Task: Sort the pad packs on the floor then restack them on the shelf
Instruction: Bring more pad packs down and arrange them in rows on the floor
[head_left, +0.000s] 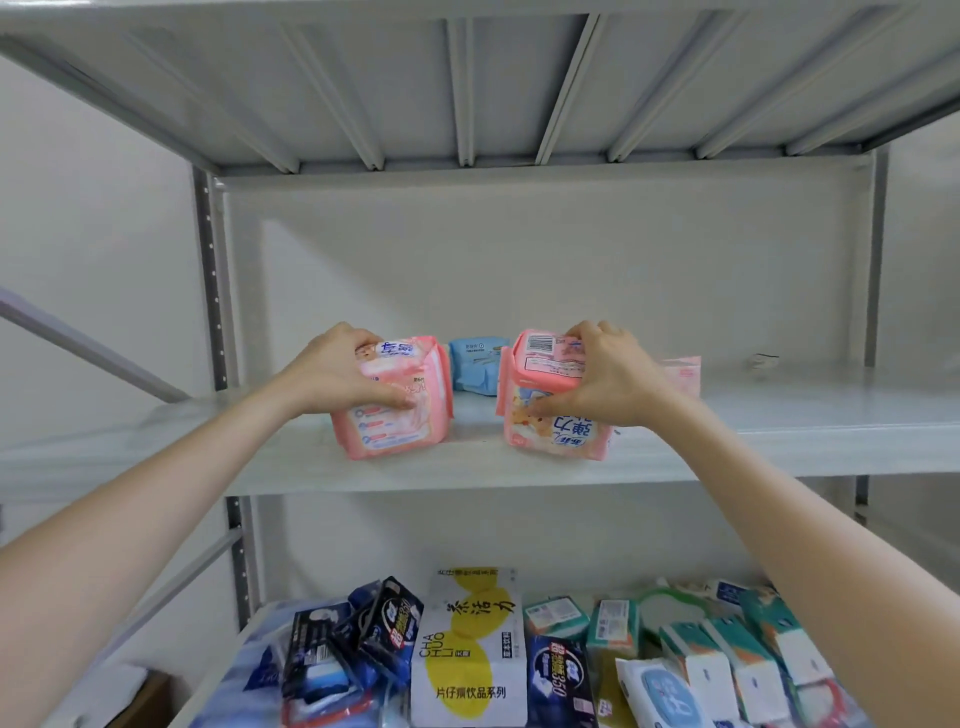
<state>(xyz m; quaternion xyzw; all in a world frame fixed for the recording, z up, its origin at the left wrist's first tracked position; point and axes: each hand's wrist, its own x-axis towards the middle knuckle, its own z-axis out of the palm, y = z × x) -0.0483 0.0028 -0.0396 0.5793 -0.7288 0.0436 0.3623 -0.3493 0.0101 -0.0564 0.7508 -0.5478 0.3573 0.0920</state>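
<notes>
Pad packs, pink, mid-frame on grey shelf: left hand grips left pack; right hand grips right pack. Blue pack behind, between them.

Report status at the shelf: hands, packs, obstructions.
Left hand grips left pink pack, on the shelf. Right hand grips right pink pack, same shelf. Blue pack behind, between them.

Yellow-and-white pack, bottom centre: "茶活力" across the front, "CHA HUO LI" set vertically at its left edge, "片仔癀饮品系列" along the bottom. Dark blue pack beside it: "350", inverted. Right pink pack: "弹力", inverted; barcode on top, digits illegible. Left pink pack: print too blurred to read.
</notes>
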